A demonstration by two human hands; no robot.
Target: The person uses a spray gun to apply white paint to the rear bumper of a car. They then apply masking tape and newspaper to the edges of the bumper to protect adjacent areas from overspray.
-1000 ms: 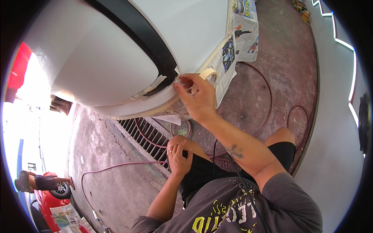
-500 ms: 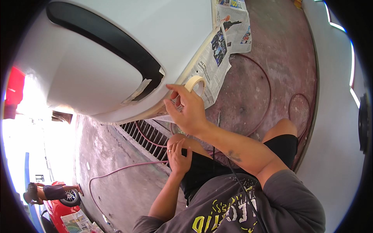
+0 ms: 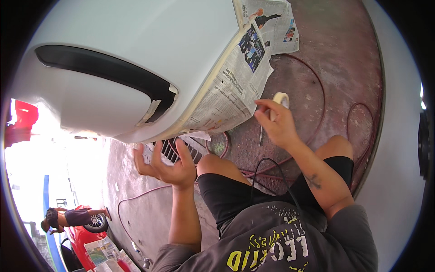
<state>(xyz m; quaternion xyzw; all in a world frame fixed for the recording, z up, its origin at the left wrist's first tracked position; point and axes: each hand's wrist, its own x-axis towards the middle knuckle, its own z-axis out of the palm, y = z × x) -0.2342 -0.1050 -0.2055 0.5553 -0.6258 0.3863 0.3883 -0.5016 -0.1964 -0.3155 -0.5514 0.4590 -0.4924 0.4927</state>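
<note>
A white car body panel (image 3: 136, 41) with a black trim strip (image 3: 104, 72) fills the upper left. Newspaper (image 3: 235, 86) is taped along its lower edge with beige masking tape. My right hand (image 3: 276, 124) holds a roll of masking tape (image 3: 281, 99) in front of the newspaper, a little away from the panel. My left hand (image 3: 170, 165) is raised below the panel's lower edge, palm up, fingers spread, holding nothing. My bent knees in black shorts sit beneath both hands.
A red air hose (image 3: 317, 90) loops over the concrete floor, and a floor drain grate (image 3: 176, 152) lies under the panel. More newspaper (image 3: 276, 22) lies farther back. At lower left a person (image 3: 68, 217) crouches by a red car's wheel (image 3: 96, 222).
My right hand has pulled away from the panel's edge to the right, still gripping the tape roll. My left hand has lifted from my lap and opened. The view has shifted.
</note>
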